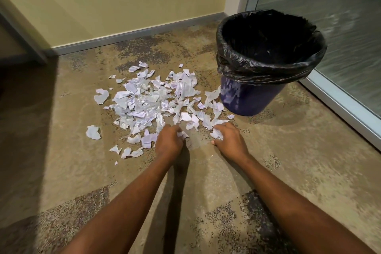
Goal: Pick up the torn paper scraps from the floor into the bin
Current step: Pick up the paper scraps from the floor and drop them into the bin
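A heap of torn white paper scraps (148, 101) lies spread on the brown speckled floor, left of a dark blue bin (251, 99) lined with a black bag (270, 47). At the heap's near edge, my left hand (168, 142) is closed around a few scraps, which show between its fingers. To its right, my right hand (229, 140) rests low on the floor with its fingers curled over a scrap (216, 134). The bin stands upright just beyond my right hand, its mouth open and dark inside.
A yellow wall with a grey skirting board (134, 35) runs behind the heap. A frosted glass panel in a pale frame (340, 97) stands right of the bin. Loose scraps (93, 132) lie apart at the left. Bare floor stretches toward me.
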A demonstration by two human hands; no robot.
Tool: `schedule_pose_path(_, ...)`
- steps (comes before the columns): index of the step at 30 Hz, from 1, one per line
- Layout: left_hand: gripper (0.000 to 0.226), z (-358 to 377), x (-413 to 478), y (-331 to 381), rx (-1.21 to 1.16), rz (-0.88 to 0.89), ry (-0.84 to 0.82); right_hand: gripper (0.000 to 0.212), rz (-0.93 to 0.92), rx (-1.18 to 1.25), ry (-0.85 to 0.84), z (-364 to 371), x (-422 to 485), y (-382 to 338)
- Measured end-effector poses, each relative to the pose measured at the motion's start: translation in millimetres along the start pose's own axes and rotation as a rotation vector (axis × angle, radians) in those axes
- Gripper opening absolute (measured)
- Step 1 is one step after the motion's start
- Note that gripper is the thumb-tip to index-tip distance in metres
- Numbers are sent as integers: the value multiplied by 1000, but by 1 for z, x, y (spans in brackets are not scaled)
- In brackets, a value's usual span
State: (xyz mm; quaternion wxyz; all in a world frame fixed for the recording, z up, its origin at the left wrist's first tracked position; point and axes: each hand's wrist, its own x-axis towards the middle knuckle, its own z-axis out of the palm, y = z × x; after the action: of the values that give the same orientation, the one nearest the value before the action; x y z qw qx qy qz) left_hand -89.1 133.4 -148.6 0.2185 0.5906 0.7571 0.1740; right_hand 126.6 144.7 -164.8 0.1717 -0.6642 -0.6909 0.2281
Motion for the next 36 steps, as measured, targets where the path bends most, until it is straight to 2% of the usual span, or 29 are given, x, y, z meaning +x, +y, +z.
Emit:
schedule_pose_path(3,31,-2,12,6,-48,49,13,45,-2,24,55,6,1,-1)
schedule_pose_path(7,72,-1,30,18,-63,73,-28,26,2,68,112,10,0,-1)
schedule_pose_path(10,99,4,43,28,-50,87,-173,28,34,98,134,9,0,-3)
schedule_pose_path(12,110,10,49,32,-36,95,-259,39,62,126,145,9,2,-4)
schedule_pose_path(14,112,15,55,34,-2,95,-290,56,104,160,134,7,9,-7)
schedule_pose_path(18,91,20,66,34,42,113,-283,126,198,215,-57,-8,32,-15)
schedule_pose_path(20,78,23,70,33,2,110,-268,142,208,187,-165,-13,45,-20)
schedule_pose_path(23,59,24,72,32,-32,126,-233,126,185,95,-254,-11,63,-28)
schedule_pose_path(27,41,24,72,28,-84,137,-180,95,109,58,-223,-2,74,-36)
schedule_pose_path(32,24,22,69,25,-209,103,-147,61,40,184,-159,8,69,-43)
schedule_pose_path(34,22,22,66,25,-266,63,-143,45,65,313,-144,10,65,-46)
schedule_pose_path(36,17,23,62,24,-349,6,-152,40,131,433,-124,12,59,-49)
